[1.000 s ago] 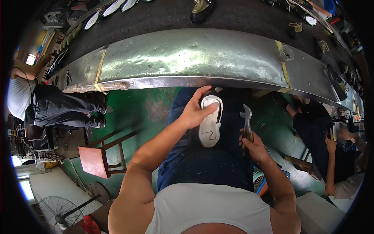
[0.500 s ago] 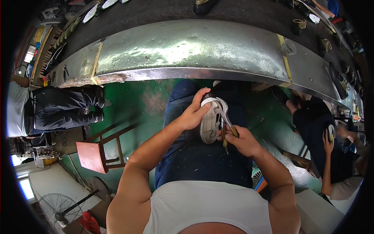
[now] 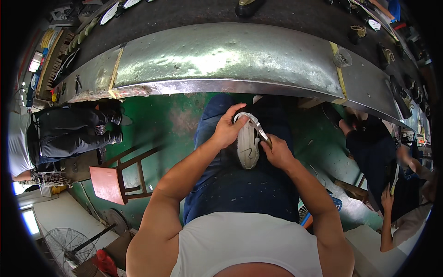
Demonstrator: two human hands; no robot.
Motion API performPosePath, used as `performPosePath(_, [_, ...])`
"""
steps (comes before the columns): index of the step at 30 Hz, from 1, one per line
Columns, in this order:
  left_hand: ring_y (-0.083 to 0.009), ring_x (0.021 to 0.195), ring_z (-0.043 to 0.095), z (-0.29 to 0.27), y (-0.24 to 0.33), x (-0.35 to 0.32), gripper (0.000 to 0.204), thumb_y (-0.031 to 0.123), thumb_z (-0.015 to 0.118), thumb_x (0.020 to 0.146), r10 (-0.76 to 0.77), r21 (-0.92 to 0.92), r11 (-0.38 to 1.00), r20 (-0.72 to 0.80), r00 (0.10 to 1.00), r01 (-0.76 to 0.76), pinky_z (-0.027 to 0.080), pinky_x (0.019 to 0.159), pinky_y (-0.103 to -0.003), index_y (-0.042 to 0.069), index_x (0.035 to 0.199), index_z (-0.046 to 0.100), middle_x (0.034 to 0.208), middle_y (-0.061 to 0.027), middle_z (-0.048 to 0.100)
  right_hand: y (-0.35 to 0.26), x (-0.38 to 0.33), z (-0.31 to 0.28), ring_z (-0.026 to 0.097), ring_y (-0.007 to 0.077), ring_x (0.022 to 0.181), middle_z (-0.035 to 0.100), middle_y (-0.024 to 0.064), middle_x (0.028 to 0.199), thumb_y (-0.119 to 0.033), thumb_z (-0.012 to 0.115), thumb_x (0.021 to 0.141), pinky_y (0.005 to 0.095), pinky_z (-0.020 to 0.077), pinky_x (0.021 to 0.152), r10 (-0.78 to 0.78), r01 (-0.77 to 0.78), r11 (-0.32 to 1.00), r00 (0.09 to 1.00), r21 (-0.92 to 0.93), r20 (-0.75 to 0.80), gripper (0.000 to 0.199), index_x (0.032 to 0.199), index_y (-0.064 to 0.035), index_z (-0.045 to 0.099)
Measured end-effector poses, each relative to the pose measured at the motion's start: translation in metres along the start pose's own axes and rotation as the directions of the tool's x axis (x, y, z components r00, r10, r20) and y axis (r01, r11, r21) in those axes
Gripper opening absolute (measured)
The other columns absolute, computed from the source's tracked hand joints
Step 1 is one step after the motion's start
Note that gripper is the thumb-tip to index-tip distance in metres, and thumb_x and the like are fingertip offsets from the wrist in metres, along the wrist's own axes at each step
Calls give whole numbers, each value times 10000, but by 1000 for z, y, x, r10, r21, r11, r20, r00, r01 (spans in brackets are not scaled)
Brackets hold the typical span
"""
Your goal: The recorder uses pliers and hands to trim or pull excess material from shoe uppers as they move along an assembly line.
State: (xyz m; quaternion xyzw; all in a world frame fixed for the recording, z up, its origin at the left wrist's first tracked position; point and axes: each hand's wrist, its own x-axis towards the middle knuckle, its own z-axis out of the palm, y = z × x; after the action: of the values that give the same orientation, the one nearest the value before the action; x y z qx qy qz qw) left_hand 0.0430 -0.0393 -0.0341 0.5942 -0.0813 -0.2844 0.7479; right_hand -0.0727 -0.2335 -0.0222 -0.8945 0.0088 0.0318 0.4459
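Seated at a long metal-topped desk (image 3: 230,55), white shoe (image 3: 248,144) resting sole-up on the lap over dark blue trousers. Left hand (image 3: 227,130) wrapped around the shoe's toe end, grip closed on it. Right hand (image 3: 277,151) just beside the shoe, grip closed on a slim metal tool (image 3: 256,127) laid across the sole's edge. Off to the left, a wooden stool (image 3: 115,177) on the green floor (image 3: 170,115); another person (image 3: 392,175) seated to the right.

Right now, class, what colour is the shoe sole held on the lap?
White shoe sole, clearest in the head view.
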Motion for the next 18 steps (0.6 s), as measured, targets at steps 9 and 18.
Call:
performPosePath(9, [-107,1061,572,8,23,-9,574,59,662,946,-124,-80,989,13,992,124,463,951,-275,72,1471,430,1212,-38,603,-34,-30,-61,630,424,968,627,243,1050,-140,625,921,439,518,816,56,-31,990,982,-139,179,335,1200,41,584])
performPosePath(18, [-430,1268,515,33,61,-82,830,98,847,741,384,491,621,489,783,-611,430,1082,-419,-11,1439,412,1429,-244,433,-37,-29,-31,530,213,1194,543,192,1294,-104,511,997,392,413,1030,-96,145,751,989,644,-111,243,1217,-27,444])
